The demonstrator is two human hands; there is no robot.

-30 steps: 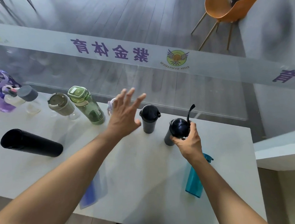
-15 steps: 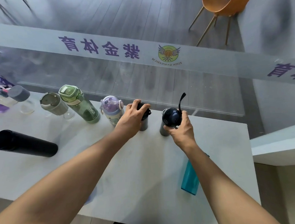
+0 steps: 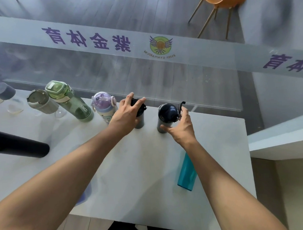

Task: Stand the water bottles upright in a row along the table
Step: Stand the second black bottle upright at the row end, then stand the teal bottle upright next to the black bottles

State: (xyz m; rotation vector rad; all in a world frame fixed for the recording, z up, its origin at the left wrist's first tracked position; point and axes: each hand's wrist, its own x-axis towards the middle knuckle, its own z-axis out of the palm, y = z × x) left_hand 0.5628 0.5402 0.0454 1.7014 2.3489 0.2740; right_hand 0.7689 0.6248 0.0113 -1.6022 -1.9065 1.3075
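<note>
Along the far edge of the white table [image 3: 150, 175] stand a grey-capped bottle [image 3: 3, 91], a grey-green tumbler [image 3: 40, 102], a green bottle [image 3: 72, 104] and a lilac child's bottle [image 3: 104, 106]. My left hand [image 3: 128, 116] grips the black lid of a small grey bottle [image 3: 139, 123] standing to their right. My right hand [image 3: 181, 129] loosely holds a navy-capped grey bottle [image 3: 167, 112] standing at the row's right end, thumb low on its body and fingers by its strap. A black flask [image 3: 20, 146] and a teal bottle [image 3: 186, 172] lie on the table.
A glass barrier with purple lettering [image 3: 92, 39] runs just behind the row. A bluish object [image 3: 83, 196] lies partly hidden under my left forearm. An orange chair [image 3: 224, 0] stands beyond the glass. A ledge [image 3: 278, 144] adjoins the table's right edge.
My left hand came down from the air onto the small grey bottle's lid. My right hand set the navy-capped bottle upright at the row's end and loosened its fingers.
</note>
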